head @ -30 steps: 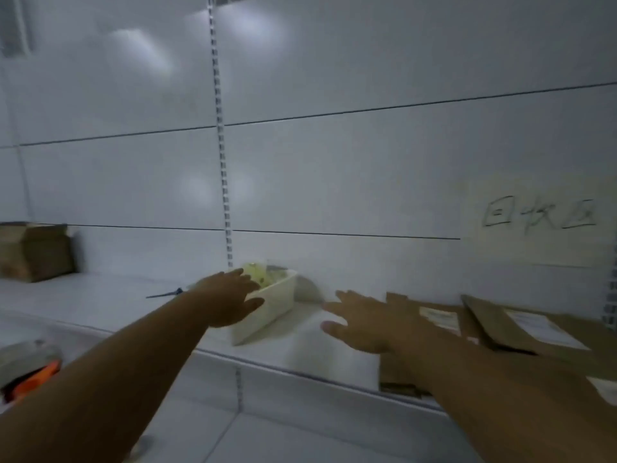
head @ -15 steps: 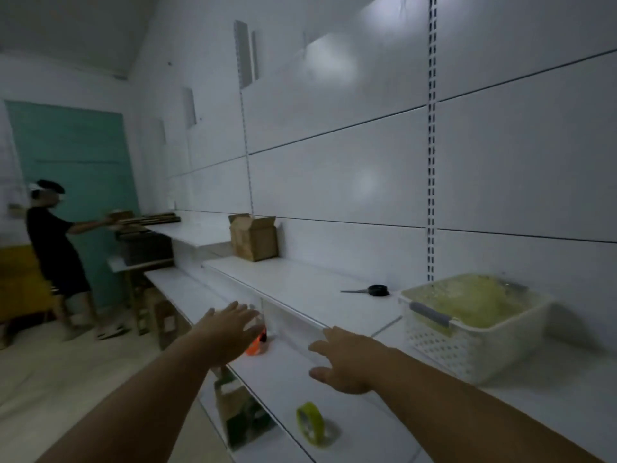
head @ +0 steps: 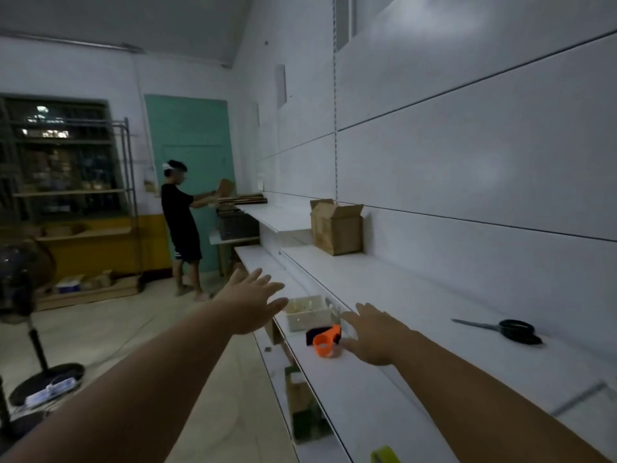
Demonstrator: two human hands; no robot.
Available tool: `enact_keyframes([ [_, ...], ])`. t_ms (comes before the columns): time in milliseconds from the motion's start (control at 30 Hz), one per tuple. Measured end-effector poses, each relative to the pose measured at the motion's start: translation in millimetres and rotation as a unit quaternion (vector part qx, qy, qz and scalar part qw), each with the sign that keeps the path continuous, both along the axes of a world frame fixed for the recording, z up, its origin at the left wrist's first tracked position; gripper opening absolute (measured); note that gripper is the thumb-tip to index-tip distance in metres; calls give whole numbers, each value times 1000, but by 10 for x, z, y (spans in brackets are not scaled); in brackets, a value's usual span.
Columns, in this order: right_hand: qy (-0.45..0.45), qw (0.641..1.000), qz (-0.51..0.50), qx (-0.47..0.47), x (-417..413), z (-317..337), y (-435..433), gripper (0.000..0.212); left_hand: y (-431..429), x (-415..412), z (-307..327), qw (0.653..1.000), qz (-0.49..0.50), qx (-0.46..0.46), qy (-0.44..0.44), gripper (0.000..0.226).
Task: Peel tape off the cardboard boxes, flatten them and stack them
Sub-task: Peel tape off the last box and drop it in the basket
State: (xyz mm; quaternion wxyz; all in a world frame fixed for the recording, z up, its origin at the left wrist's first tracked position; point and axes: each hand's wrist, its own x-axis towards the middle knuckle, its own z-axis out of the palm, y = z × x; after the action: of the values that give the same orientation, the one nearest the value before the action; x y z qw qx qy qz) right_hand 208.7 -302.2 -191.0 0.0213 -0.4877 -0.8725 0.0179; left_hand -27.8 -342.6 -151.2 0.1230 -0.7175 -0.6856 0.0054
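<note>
An upright brown cardboard box (head: 336, 226) with its top flaps open stands far along the upper white shelf (head: 384, 289), against the wall. My left hand (head: 252, 304) is stretched forward in the air, fingers spread, holding nothing. My right hand (head: 375, 332) hovers over the lower shelf (head: 334, 389) with straight fingers, also empty. Both hands are well short of the box.
Black-handled scissors (head: 504, 330) lie on the upper shelf at right. An orange tape dispenser (head: 325, 342) and a small white basket (head: 309, 310) sit on the lower shelf. A person (head: 182, 225) handles cardboard at the far end. A fan (head: 26, 312) stands at left.
My view has swung left along the shelves, away from the flattened cardboard and the white basket of tape. Both hands stay outstretched and empty, and the open box is nearer.
</note>
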Motion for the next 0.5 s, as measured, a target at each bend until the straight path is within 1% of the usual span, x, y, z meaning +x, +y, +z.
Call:
enact_keyframes([
  [100,-7,1000,-4,8,-264,-52,362,65,322,-337,-77,999,10,-1,-35,56],
  [200,-23,1000,-9,12,-515,-101,683,63,702,-656,-97,1000,-14,-22,-17,55],
  [300,-15,1000,-25,11,-751,-37,987,61,1095,-882,-56,997,-24,-13,-68,54],
  [400,-5,999,-36,25,-942,50,1258,55,1540,-1047,-13,995,-46,-4,-86,55],
  [500,9,999,-37,29,-1085,3,1522,53,1999,-1180,-63,990,-61,-14,-129,55],
])
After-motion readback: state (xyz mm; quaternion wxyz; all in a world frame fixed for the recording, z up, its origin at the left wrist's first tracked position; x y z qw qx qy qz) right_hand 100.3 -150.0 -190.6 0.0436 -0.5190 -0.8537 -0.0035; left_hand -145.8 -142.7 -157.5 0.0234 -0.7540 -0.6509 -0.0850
